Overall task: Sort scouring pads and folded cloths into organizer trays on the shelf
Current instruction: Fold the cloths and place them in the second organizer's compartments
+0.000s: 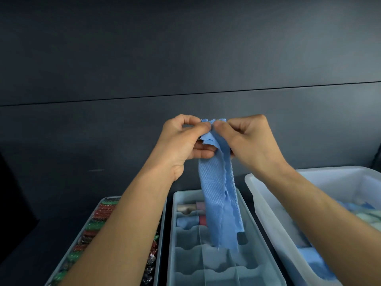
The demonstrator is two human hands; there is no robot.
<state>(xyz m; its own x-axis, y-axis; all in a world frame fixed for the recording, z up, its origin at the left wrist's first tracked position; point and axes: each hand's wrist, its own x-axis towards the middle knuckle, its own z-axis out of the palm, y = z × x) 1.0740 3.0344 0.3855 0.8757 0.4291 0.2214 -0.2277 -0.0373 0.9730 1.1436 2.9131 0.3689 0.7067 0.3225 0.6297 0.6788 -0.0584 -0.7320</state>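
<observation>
A blue textured cloth [219, 199] hangs in a loose strip above the middle organizer tray [172, 240]. My left hand [181, 141] and my right hand [250, 141] pinch its top edge side by side, raised in front of the dark wall. That tray has scalloped dividers; rolled cloths [188, 215] in beige, blue and red fill its far compartments. Left of it, a tray [162, 230] packed with red, green and silver scouring pads [99, 219] lies partly under my left forearm.
A large translucent white bin [266, 195] at the right holds several blue and pale green cloths [311, 263]. A dark panelled wall [185, 58] rises close behind the trays. The near compartments of the middle tray hold nothing.
</observation>
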